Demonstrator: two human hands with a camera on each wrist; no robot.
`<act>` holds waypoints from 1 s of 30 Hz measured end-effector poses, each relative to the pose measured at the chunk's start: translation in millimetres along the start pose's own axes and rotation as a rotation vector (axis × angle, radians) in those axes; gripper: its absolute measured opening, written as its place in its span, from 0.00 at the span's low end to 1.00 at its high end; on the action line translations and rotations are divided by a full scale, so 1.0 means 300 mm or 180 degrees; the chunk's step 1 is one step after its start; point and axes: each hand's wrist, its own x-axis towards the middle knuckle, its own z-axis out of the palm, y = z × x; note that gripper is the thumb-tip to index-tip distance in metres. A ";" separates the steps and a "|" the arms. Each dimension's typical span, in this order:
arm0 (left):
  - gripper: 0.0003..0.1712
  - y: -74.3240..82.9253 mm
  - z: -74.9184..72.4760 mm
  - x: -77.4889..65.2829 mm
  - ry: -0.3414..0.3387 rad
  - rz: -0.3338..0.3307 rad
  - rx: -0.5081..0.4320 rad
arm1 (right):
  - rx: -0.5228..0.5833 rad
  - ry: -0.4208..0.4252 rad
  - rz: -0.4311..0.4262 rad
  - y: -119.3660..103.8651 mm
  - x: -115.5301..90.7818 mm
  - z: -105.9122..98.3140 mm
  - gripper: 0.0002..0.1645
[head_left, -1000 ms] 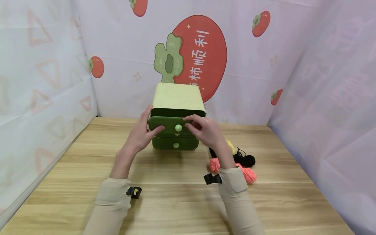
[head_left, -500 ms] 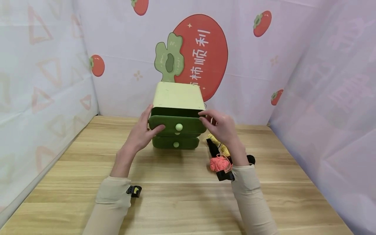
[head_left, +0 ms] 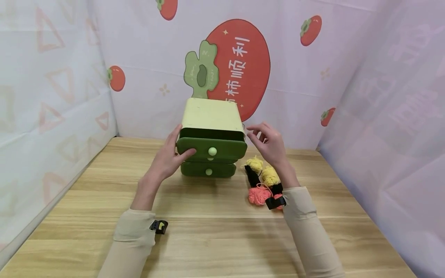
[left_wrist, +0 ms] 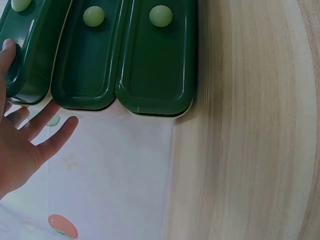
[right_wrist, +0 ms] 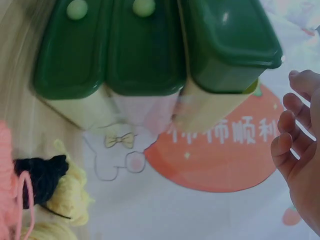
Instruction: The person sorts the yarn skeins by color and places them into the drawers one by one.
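A small cream cabinet (head_left: 213, 114) with three dark green drawers stands on the table in the head view. Its top drawer (head_left: 229, 150) is pulled partway out, with a dark gap above its front. My left hand (head_left: 166, 160) rests at the cabinet's left side, thumb on the drawer front and the other fingers spread along the side. In the left wrist view those fingers (left_wrist: 61, 137) look fairly straight. Apart from the drawer's right end is my right hand (head_left: 269, 144), its fingers loosely bent with nothing visible between them. The drawer's inside is too dark to see.
Right of the cabinet lie yellow yarn (head_left: 270, 176), black yarn (head_left: 252, 177) and coral yarn (head_left: 259, 195), partly under the right forearm. Printed cloth walls (head_left: 146, 112) enclose the wooden table (head_left: 208, 239) at the back and sides.
My right hand has moved from beside the top drawer's knob rightward along the front's upper edge and off its end. More yarn shows now. My left hand stays in place.
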 end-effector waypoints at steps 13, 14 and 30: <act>0.56 0.011 -0.008 0.004 0.0005 0.0030 -0.0042 | -0.0479 -0.0463 0.0425 0.123 -0.035 0.032 0.10; 0.56 0.012 -0.008 0.005 0.0003 0.0030 -0.0043 | -0.0515 -0.0535 0.0460 0.129 -0.035 0.031 0.11; 0.56 0.004 -0.008 -0.008 -0.0024 0.0011 -0.0058 | -0.0873 -0.1889 0.1122 0.284 -0.106 0.032 0.20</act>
